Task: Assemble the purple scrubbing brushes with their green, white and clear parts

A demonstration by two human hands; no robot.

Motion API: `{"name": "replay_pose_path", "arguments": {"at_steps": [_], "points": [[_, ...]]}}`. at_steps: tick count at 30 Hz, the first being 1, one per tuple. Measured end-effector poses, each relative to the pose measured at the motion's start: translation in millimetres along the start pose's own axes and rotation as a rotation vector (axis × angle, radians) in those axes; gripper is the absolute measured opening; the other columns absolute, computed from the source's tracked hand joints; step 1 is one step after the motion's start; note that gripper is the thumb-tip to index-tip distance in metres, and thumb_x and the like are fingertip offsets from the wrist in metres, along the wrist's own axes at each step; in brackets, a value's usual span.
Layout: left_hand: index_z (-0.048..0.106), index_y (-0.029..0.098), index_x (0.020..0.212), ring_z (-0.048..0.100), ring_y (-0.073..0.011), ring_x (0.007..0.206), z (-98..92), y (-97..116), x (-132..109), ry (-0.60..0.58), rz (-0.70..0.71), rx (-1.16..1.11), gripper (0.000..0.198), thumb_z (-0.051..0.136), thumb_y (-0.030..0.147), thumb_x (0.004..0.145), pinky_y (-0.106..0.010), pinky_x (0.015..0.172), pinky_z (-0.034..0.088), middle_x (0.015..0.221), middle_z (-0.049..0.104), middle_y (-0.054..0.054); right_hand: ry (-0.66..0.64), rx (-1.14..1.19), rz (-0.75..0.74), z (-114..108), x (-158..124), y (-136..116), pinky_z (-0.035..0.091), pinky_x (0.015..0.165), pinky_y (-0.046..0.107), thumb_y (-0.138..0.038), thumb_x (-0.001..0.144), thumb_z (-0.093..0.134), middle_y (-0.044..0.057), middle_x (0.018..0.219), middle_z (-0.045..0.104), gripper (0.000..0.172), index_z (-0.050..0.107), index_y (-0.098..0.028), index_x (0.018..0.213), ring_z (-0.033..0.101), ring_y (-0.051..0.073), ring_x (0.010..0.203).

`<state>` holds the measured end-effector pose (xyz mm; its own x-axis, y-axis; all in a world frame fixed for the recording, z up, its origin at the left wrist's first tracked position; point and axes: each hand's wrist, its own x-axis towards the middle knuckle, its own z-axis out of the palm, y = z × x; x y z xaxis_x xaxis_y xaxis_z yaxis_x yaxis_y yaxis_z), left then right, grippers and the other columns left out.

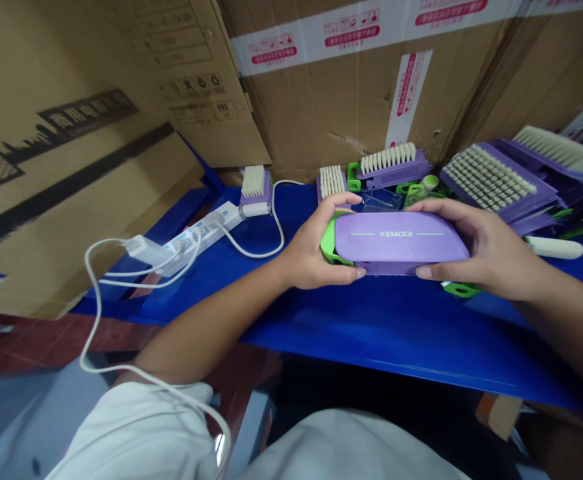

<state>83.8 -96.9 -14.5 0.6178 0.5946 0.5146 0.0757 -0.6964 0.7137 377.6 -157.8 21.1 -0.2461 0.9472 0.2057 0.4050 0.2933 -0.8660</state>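
Nearest is a pale grey sleeve [146,433], with a thin white cable [99,300] looping past it. Beyond the front edge of a glossy blue table [346,333], a flat purple plastic case with rounded corners [396,248] is held up between both hands. The left hand [305,252] is half closed around its left end, thumb in front and fingers behind, also gripping a bright green plastic end piece [329,241]; the right hand [494,250] is curled likewise around the other end.

The green end piece sits against the left end of the case, which looks like a step at least partly done; whether it is fully seated cannot be told, and the right end is hidden by the hand. Behind, a loose green plastic part [416,193], a small purple block with cream bristles [254,183] and a wide purple slab with cream tufts [494,180] lie apart from the case, so more seems left to handle.

The case reads roughly "KEMOQI" between two pale lines, its last letters unclear. Farthest, white tape [311,41] on the brown cardboard carries red labels too small to read; the left carton [71,160] shows Chinese characters beginning 商用 and a recycling mark
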Motion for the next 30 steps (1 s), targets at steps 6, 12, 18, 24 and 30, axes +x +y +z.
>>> {"name": "replay_pose_path", "arguments": {"at_steps": [6, 12, 18, 24, 30], "points": [[0.045, 0.03, 0.149, 0.071, -0.0317, 0.115, 0.5, 1.1, 0.2, 0.006, -0.011, 0.01, 0.103, 0.098, 0.059, 0.065, -0.049, 0.101, 0.062, 0.133, 0.065, -0.01, -0.006, -0.011, -0.002, -0.9, -0.3, -0.1, 0.066, 0.098, 0.055, -0.052, 0.059, 0.103, 0.007, 0.125, 0.077, 0.074, 0.071, -0.032, 0.123, 0.074, 0.038, 0.11], [0.045, 0.028, 0.148, 0.071, -0.0293, 0.111, 2.5, 2.4, 0.9, 0.01, 0.014, 0.015, 0.099, 0.095, 0.054, 0.067, -0.045, 0.097, 0.062, 0.131, 0.065, -0.009, 0.003, -0.028, 0.015, 0.7, -1.5, -0.6, 0.065, 0.092, 0.051, -0.054, 0.057, 0.102, 0.006, 0.122, 0.076, 0.076, 0.071, -0.031, 0.123, 0.072, 0.036, 0.105], [0.045, 0.026, 0.148, 0.07, -0.0276, 0.108, 2.0, -0.9, 0.2, 0.003, -0.002, 0.029, 0.098, 0.093, 0.051, 0.066, -0.042, 0.095, 0.061, 0.131, 0.064, -0.009, 0.0, -0.035, 0.023, 2.2, -1.2, 0.1, 0.065, 0.089, 0.049, -0.056, 0.058, 0.101, 0.007, 0.119, 0.076, 0.077, 0.071, -0.029, 0.123, 0.073, 0.035, 0.103], [0.043, 0.028, 0.155, 0.07, -0.0325, 0.122, -1.5, -8.5, -0.2, -0.04, 0.007, 0.044, 0.106, 0.096, 0.049, 0.065, -0.048, 0.107, 0.059, 0.14, 0.063, -0.012, -0.011, -0.02, -0.012, 0.6, -0.4, 4.0, 0.066, 0.092, 0.058, -0.052, 0.058, 0.103, 0.007, 0.121, 0.077, 0.075, 0.071, -0.033, 0.123, 0.074, 0.041, 0.106], [0.045, 0.031, 0.159, 0.07, -0.0331, 0.128, -4.7, -12.7, 2.4, -0.038, 0.172, 0.019, 0.117, 0.105, 0.049, 0.061, -0.047, 0.111, 0.058, 0.143, 0.065, -0.012, 0.027, -0.1, -0.19, -1.5, -5.4, 7.0, 0.064, 0.103, 0.062, -0.047, 0.064, 0.104, 0.007, 0.13, 0.077, 0.073, 0.071, -0.036, 0.128, 0.075, 0.042, 0.115]]}}
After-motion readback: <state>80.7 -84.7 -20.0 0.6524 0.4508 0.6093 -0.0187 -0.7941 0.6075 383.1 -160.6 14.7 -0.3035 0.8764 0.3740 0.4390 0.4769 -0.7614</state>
